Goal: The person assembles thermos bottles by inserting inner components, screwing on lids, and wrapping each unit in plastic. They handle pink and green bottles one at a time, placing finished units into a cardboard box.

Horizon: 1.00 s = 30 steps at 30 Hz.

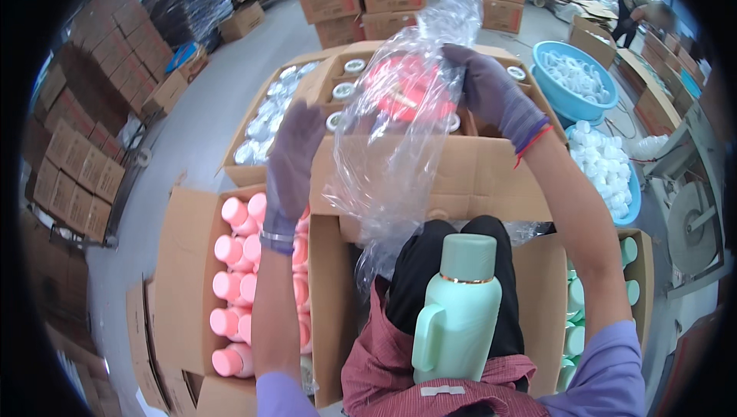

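My right hand (491,91), in a grey-purple glove, grips the edge of a clear plastic bag (384,179) over the box in front of me. My left hand (295,160), gloved alike, is raised beside the bag with its fingers stretched upward and slightly blurred; it holds nothing I can see. Through the wrinkled film shows a bright red-pink shape (407,87); I cannot tell whether it lies inside the bag or behind it. On my lap rests a mint-green handled flask (461,309), its lid on and its handle facing left.
A divided cardboard box (476,179) ahead holds several round-topped containers. Pink bottles (238,286) fill a carton at left; green ones (576,340) stand at right. Blue tubs (606,106) of white parts sit far right, beside a machine (691,217). Another person (637,14) works behind.
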Each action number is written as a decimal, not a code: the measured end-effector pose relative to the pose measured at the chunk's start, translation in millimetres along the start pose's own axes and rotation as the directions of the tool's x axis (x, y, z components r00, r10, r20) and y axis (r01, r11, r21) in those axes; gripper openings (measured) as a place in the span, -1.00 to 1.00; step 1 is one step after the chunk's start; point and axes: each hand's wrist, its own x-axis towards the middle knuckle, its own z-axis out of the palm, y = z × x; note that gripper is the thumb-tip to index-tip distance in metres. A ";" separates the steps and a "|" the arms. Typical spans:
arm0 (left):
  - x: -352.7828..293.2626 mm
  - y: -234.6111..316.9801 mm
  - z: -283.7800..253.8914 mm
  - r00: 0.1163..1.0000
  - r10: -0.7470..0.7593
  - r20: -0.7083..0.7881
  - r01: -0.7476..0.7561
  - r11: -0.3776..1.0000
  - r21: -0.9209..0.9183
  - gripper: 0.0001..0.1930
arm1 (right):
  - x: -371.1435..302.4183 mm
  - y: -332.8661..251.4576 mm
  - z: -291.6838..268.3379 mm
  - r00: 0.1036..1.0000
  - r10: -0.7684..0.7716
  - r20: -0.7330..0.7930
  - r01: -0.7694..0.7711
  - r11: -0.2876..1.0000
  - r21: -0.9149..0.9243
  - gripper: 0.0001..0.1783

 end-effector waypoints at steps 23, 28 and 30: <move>-34.2 -104.8 172.5 0.786 -0.576 0.223 0.596 0.802 -0.029 -0.46 | -164.0 116.8 -29.1 0.907 -0.214 -0.362 0.164 0.973 -0.164 -0.72; -84.4 -125.8 98.0 0.932 -0.346 -0.113 0.269 0.864 -0.426 -0.67 | -213.5 147.3 -96.3 0.803 -0.523 -0.285 -0.224 0.178 -0.958 -0.67; -119.4 -110.0 106.6 0.815 -0.566 -0.124 0.527 0.813 -0.248 -0.66 | -227.8 167.8 -99.4 0.803 -0.532 -0.268 -0.210 0.169 -0.963 -0.70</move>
